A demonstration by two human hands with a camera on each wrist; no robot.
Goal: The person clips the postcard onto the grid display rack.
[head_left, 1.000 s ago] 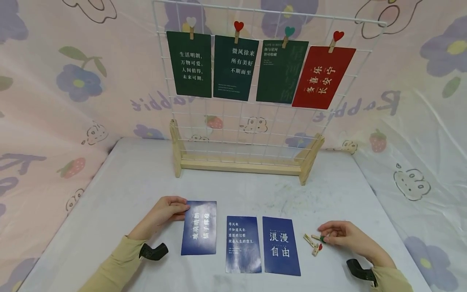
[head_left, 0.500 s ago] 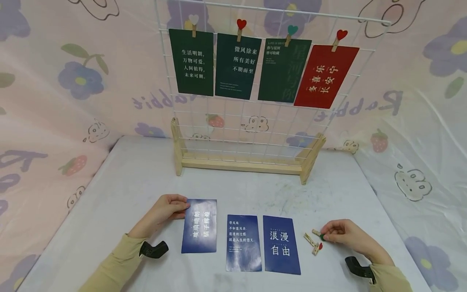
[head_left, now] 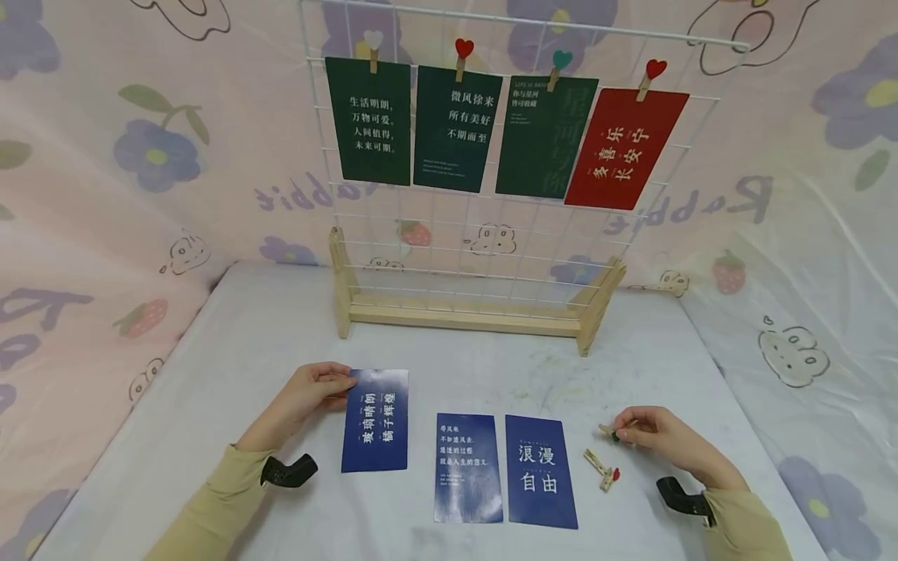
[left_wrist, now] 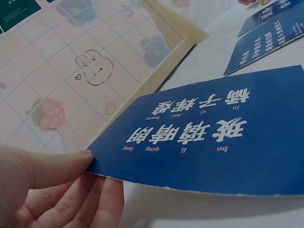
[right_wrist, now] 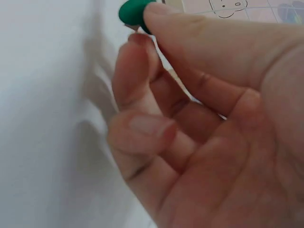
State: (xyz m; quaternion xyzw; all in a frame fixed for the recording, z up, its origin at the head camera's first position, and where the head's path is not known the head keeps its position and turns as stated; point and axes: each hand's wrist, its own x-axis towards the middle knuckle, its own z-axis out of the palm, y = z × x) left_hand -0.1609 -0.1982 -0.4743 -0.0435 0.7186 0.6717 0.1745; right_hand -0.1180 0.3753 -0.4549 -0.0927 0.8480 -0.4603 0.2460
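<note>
The left hand (head_left: 298, 405) is up first in the head view, and the upper left edge of a blue rectangular paper card with white lettering (head_left: 375, 421) is being pinched by it, over the left part of the white table (head_left: 281, 335). Across on the other side, a small wooden clothespin with a green head (head_left: 606, 430) is gripped in the fingertips of the right hand (head_left: 677, 444); two more wooden clothespins (head_left: 596, 461) are strewn just beside it. Between the hands, two flat blue cards (head_left: 468, 467) are laid side by side, and behind, four hung cards, three green and one red (head_left: 620, 148), are held by heart-topped pegs (head_left: 655, 70) on a white wire grid rack with a pale wooden base (head_left: 463, 319).

To the left wrist: the card is clasped with thumb above, fingers underneath, its near edge raised off the tabletop.

Over to the right wrist: the green head is nipped by thumb and forefinger, the wooden body mostly hidden. Picking-up seems the step in hand; next, presumably, the card would need to be lifted to the grid and the peg squeezed open
</note>
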